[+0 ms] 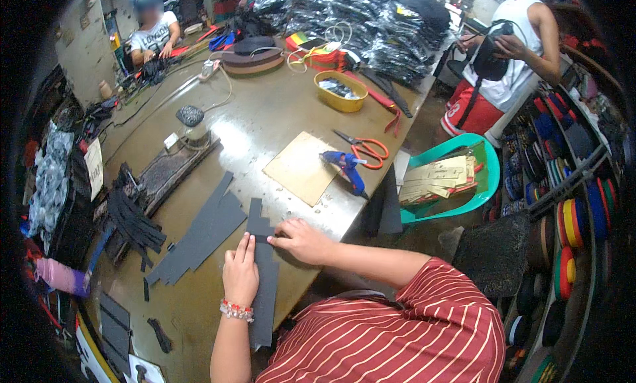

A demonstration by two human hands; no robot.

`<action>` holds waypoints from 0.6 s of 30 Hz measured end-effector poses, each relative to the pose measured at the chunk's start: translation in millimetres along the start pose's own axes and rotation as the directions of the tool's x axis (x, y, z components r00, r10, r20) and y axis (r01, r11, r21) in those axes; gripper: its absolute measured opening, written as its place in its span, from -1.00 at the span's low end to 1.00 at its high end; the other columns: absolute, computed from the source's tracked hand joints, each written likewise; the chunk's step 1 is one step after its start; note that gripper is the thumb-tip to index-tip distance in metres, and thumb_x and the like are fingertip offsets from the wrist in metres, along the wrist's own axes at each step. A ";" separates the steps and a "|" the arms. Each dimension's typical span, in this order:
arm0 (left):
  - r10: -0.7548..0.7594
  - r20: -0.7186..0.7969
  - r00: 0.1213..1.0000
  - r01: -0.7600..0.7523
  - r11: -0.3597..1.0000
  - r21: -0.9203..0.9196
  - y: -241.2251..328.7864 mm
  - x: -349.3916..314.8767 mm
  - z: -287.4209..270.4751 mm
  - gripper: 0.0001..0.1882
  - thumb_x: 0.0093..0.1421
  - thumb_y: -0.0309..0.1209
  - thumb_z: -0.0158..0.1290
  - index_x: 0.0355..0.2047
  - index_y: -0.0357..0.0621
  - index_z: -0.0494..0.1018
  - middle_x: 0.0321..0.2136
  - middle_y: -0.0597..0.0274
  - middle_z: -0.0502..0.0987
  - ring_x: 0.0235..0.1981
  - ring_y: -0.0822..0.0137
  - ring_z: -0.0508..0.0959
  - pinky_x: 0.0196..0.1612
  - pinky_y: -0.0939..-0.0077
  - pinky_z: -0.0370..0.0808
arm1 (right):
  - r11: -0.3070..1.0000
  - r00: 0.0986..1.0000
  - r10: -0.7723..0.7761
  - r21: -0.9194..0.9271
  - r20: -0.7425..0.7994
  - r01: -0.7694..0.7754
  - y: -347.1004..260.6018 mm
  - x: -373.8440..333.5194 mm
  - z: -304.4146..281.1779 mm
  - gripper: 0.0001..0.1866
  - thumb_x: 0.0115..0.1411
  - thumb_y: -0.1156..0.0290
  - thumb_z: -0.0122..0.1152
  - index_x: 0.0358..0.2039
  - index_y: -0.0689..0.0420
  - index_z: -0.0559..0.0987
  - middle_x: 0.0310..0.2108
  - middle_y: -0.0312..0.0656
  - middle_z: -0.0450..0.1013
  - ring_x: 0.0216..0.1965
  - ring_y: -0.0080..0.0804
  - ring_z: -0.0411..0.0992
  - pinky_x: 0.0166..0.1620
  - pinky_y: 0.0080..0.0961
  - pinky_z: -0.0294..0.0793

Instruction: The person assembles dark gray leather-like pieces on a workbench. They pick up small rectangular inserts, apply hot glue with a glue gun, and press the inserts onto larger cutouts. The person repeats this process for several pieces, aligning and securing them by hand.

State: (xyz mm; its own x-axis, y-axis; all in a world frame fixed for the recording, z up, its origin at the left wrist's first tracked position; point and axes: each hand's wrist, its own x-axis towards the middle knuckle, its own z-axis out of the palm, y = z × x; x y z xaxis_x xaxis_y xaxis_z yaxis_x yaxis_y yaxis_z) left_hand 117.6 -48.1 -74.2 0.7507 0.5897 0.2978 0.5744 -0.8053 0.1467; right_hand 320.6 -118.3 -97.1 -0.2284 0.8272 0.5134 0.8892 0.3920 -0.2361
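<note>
Beneath two fingers (246,249) of the unclenched left hand (240,277), one dark strip (258,224) is held flat on the worktop (192,323), its edge touched by the right hand (307,242), whose grip cannot be told, with one blue glue gun (347,166) laid beyond.

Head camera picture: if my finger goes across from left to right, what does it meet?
Pink tube, black straps, left hand, right hand, scissors, tan slips, yellow-and-red roll.
</note>
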 end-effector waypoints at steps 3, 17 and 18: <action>0.007 -0.011 1.000 -0.007 0.997 -0.081 -1.7 -0.1 -0.7 -0.49 0.02 -0.59 -0.04 0.05 -0.16 0.36 0.11 0.22 0.33 -0.28 0.14 0.39 -0.13 0.34 0.44 | 0.998 0.997 0.069 0.008 -0.035 -0.068 -2.3 -3.7 9.0 -0.75 0.11 0.42 0.03 -0.17 0.05 0.54 -0.24 -0.17 0.39 -0.14 -0.26 0.35 -0.08 -0.34 0.30; -0.151 -0.163 0.975 0.035 0.829 -0.559 -7.2 -4.4 -8.9 -0.64 0.08 -0.66 0.02 -0.08 -0.15 0.44 -0.03 0.15 0.34 -0.34 0.39 0.49 -0.38 0.61 0.47 | 0.570 0.640 0.721 -0.751 0.263 -0.333 164.8 207.3 -142.3 -0.38 0.12 0.15 0.10 0.15 0.16 0.26 0.17 0.01 0.19 0.16 -0.02 0.19 0.08 0.16 0.21; -0.202 -0.105 0.974 0.104 0.806 -0.582 -7.7 -4.4 -8.8 -0.65 0.09 -0.65 0.02 -0.09 -0.15 0.45 -0.03 0.16 0.34 -0.34 0.40 0.50 -0.38 0.61 0.48 | 0.432 0.794 0.601 -0.797 -0.095 -0.422 175.5 217.3 -139.1 -0.37 0.15 0.16 0.06 0.20 0.14 0.21 0.24 -0.04 0.10 0.23 0.01 0.10 0.05 0.36 0.12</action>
State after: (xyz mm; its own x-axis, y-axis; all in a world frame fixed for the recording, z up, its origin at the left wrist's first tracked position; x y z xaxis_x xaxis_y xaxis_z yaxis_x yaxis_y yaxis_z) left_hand 107.0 -45.0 -68.4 0.5809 0.7303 0.3594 0.3513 -0.6232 0.6987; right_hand 482.2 74.2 87.8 0.3903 0.8540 0.3440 0.7968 -0.5005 0.3384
